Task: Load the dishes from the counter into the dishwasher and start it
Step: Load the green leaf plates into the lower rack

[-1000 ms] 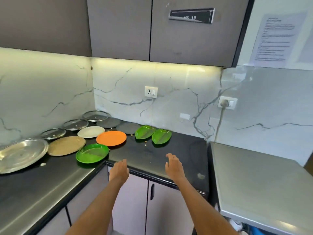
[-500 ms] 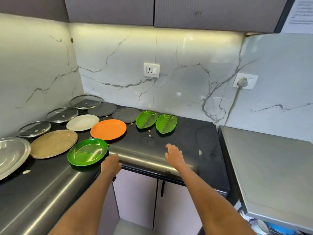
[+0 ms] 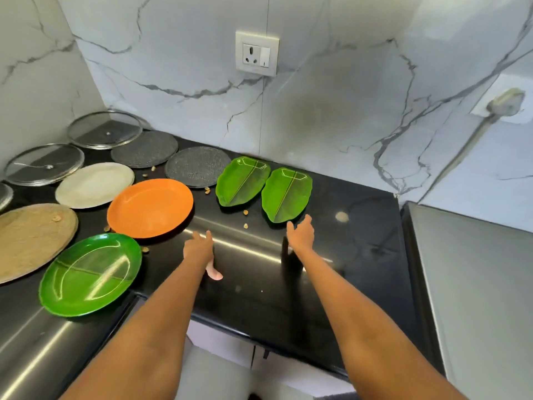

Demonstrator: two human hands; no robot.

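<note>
Both hands, left hand [image 3: 199,249] and right hand [image 3: 301,235], hover spread and empty. They're just short of the leaf plates [image 3: 285,194], probably about to grab those first off the desk [image 3: 360,255].

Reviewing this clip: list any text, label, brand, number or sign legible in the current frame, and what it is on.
None can be read in the head view.
Wall socket: only a small mark on its switch, no words.
Orange plate, leaf-shaped green plates and counter: no printing visible.
</note>
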